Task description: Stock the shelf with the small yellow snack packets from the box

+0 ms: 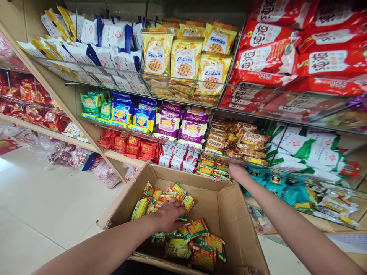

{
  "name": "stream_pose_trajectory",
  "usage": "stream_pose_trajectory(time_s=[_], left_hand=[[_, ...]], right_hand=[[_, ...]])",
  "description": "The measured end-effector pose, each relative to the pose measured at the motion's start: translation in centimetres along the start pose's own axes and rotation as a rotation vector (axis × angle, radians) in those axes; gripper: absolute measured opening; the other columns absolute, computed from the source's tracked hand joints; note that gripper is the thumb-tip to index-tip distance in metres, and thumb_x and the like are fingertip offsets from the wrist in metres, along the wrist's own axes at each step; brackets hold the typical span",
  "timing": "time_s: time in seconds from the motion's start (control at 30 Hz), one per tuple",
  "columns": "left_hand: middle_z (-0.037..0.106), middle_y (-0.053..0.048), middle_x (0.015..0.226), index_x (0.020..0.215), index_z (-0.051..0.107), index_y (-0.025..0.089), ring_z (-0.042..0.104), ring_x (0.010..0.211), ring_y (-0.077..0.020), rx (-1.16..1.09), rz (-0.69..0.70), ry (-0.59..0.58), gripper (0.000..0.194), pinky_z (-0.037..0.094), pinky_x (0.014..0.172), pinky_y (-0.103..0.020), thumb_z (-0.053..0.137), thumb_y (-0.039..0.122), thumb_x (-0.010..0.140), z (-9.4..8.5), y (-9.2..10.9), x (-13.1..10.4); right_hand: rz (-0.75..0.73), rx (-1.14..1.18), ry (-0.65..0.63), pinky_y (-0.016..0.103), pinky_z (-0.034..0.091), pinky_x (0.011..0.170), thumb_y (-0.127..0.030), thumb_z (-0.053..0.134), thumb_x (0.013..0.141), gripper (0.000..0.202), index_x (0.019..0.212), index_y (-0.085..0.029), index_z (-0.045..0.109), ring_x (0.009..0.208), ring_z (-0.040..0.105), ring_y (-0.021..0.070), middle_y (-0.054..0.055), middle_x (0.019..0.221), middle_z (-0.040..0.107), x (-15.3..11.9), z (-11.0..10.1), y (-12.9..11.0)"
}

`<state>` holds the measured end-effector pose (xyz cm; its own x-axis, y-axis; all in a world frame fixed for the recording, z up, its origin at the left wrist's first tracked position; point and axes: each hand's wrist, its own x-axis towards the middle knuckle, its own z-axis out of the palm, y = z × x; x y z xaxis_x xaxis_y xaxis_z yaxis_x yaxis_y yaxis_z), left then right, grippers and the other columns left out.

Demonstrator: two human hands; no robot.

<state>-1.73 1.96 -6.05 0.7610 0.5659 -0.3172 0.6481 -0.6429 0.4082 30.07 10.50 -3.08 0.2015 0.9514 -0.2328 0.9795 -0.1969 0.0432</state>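
Note:
A worn brown cardboard box (229, 206) stands in front of the shelves, with many small orange, yellow and green snack packets (196, 229) loose inside. My left hand (170, 214) is down in the box, palm down over the packets and touching them; its fingers look apart, though their tips are partly hidden. My right hand (237, 172) reaches past the box's far right corner into the lower shelf, beside a row of similar orange-and-green packets (205, 166). Its fingers are hidden by the shelf edge and goods, so what it holds cannot be made out.
Glass shelf edges (183, 141) run across just above my right hand. Around it lie brown biscuit packs (252, 139), teal packets (275, 185) and red-and-white packs (177, 158). Yellow cookie bags (186, 61) fill a higher shelf. Plastic bags (106, 173) lie on the tiled floor (57, 206).

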Motion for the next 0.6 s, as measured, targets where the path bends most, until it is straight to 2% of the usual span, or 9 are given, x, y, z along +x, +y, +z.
stream_pose_trajectory(time_s=[0.27, 0.47, 0.6], left_hand=[[0.053, -0.004, 0.111, 0.108, 0.054, 0.03, 0.041, 0.109, -0.0248, -0.034, 0.001, -0.008, 0.04, 0.035, 0.092, -0.039, 0.058, 0.035, 0.069, -0.1, -0.1, -0.1], [0.055, -0.004, 0.108, 0.108, 0.054, 0.029, 0.042, 0.107, -0.0253, -0.016, 0.017, 0.006, 0.04, 0.036, 0.091, -0.039, 0.058, 0.034, 0.068, 0.1, -0.3, 0.1], [0.055, -0.005, 0.108, 0.109, 0.054, 0.029, 0.043, 0.107, -0.0256, -0.008, 0.01, 0.005, 0.041, 0.037, 0.09, -0.039, 0.058, 0.034, 0.069, 0.1, -0.3, 0.0]], right_hand=[[-0.013, 0.015, 0.065, 0.026, 0.039, 0.063, -0.023, 0.039, 0.085, 0.018, 0.092, -0.02, 0.055, 0.083, 0.06, 0.021, 0.008, 0.089, 0.064, -2.5, -0.4, 0.8], [-0.1, -0.041, -0.065, 0.027, 0.04, 0.065, -0.019, 0.046, 0.079, 0.016, 0.092, -0.017, 0.056, 0.086, 0.059, 0.0213, 0.01, 0.094, 0.063, -1.9, -1.0, 0.5], [-0.131, -0.056, -0.068, 0.029, 0.041, 0.073, -0.023, 0.053, 0.075, 0.027, 0.101, -0.019, 0.055, 0.094, 0.056, 0.0225, 0.01, 0.104, 0.06, -1.0, -1.0, -0.8]])
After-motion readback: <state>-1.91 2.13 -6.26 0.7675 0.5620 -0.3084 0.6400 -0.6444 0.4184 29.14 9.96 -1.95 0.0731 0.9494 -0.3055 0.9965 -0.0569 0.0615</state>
